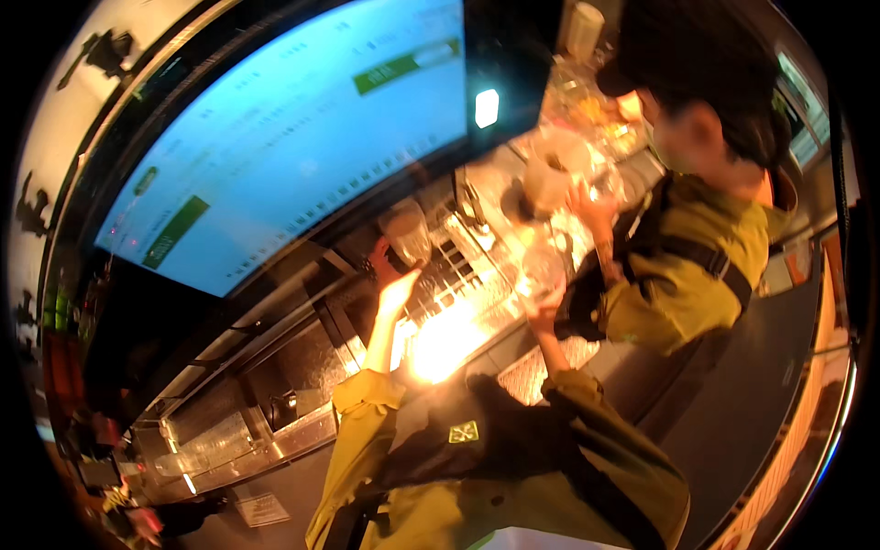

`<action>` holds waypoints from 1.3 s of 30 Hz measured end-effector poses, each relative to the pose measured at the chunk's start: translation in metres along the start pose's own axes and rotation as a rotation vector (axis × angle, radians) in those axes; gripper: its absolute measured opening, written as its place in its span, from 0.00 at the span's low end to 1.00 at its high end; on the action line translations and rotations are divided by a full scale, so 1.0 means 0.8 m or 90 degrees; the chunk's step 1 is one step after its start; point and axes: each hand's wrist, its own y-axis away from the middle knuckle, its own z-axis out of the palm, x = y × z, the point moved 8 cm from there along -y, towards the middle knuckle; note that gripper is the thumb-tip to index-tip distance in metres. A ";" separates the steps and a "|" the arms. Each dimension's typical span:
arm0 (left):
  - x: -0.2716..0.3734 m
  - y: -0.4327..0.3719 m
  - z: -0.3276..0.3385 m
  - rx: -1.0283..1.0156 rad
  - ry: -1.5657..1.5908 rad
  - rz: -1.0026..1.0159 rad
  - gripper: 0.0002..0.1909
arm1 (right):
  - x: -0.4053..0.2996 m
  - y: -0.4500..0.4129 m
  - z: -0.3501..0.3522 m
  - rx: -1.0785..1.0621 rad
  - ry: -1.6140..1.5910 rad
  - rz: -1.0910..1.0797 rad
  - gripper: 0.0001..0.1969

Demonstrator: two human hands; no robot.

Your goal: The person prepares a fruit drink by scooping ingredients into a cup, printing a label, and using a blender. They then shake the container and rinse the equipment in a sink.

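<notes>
My left hand (397,269) is wrapped around a clear cup (407,232), which tilts just below a large screen's lower edge. My right hand (544,300) grips a second clear cup (541,265) from below, over the bright counter edge. Between the two hands runs a slotted metal rack (457,271) set into the counter. Glare hides part of the counter in front of my apron, and I cannot tell what either cup contains.
A large lit screen (295,137) overhangs the counter. To the right stands a co-worker (687,254) in a cap, whose hand (595,206) is beside a white paper roll (550,180). A metal sink area (295,385) lies left. A white cylindrical container (585,29) stands farther back.
</notes>
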 end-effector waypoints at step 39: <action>-0.072 0.355 -0.716 0.663 -0.210 -0.255 0.51 | -0.519 0.586 0.545 -1.240 -0.117 -0.111 0.42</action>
